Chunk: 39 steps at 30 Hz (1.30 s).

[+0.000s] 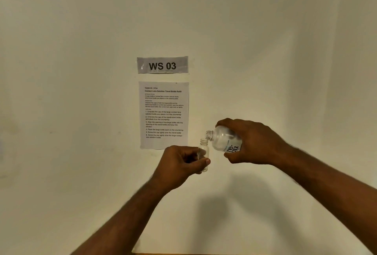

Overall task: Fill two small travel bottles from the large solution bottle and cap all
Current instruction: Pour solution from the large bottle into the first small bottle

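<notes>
We see both hands raised in front of a pale wall (285,50), arms reaching in from the bottom of the head view. The left hand (181,163) has its fingers and thumb curled round a small travel bottle (204,149), clear, held upright, its threaded neck uncapped and standing clear above the fingers; the thumb lies across the lower front of it. The right hand (255,142) grips the large solution bottle (223,139) round its body, fingers over the top and thumb beneath, so that only the neck end and part of the printed label show. That bottle is tilted over to the left, neck lower than the base, uncapped mouth just above and slightly right of the small bottle's opening, very near it; whether the two rims touch we cannot tell. We cannot make out any stream of liquid between them, nor the level inside either bottle. Behind the hands, taped to the wall, a grey sign reading WS 03 (162,65), and under it a printed task sheet (164,112) headed Contact Lens Solution Travel Bottle Refill. The arms cast a soft shadow (224,214) on the wall below.
</notes>
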### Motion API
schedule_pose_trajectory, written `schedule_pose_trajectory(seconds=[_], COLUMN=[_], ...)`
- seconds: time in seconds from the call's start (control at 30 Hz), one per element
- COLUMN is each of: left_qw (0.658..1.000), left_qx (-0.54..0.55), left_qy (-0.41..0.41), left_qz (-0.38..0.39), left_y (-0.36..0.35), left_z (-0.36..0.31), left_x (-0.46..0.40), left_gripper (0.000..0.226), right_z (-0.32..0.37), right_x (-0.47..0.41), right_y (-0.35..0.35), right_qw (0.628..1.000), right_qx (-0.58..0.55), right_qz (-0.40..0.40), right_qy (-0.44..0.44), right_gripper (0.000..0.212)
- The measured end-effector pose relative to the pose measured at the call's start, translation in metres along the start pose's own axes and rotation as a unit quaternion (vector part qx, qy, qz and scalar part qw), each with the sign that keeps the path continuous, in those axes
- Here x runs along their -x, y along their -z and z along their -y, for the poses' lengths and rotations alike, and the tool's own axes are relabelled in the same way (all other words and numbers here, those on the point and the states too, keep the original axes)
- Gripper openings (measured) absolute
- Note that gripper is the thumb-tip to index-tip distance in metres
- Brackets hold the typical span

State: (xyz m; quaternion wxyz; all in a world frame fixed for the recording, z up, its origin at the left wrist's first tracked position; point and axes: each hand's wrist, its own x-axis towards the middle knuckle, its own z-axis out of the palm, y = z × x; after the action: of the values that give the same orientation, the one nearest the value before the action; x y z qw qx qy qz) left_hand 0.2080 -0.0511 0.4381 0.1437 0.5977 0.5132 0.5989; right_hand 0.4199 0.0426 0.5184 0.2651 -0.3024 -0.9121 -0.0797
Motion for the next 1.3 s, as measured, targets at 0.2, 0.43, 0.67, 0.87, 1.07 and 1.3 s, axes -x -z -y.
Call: schedule_pose_trajectory(seconds=[0.2,0.43,0.67,0.87,1.07,1.3], left_qw=[1.000,1.000,1.000,1.000,0.999,0.999], left_qx=[0.011,0.021,0.026,0.028,0.048,0.047], left_qy=[0.007,0.008,0.011,0.009,0.015,0.016], left_qz=[-0.002,-0.001,-0.005,-0.005,0.000,0.005], left_y=[0.002,0.006,0.010,0.013,0.013,0.014], left_z=[0.003,0.007,0.006,0.009,0.010,0.011], left_x=[0.004,0.007,0.007,0.007,0.009,0.008], left_gripper=[0.023,0.019,0.021,0.019,0.019,0.020], right_z=[0.002,0.006,0.009,0.012,0.013,0.014], right_x=[-0.005,-0.012,-0.019,-0.023,-0.023,-0.025], right_y=[0.000,0.001,0.005,0.006,0.006,0.007], right_qw=[0.999,0.998,0.995,0.994,0.993,0.992], right_qx=[0.026,0.050,0.074,0.085,0.093,0.105], right_qz=[0.009,0.024,0.026,0.023,0.028,0.031], right_qy=[0.024,0.041,0.054,0.062,0.065,0.070], right_gripper=[0.079,0.077,0.077,0.075,0.076,0.077])
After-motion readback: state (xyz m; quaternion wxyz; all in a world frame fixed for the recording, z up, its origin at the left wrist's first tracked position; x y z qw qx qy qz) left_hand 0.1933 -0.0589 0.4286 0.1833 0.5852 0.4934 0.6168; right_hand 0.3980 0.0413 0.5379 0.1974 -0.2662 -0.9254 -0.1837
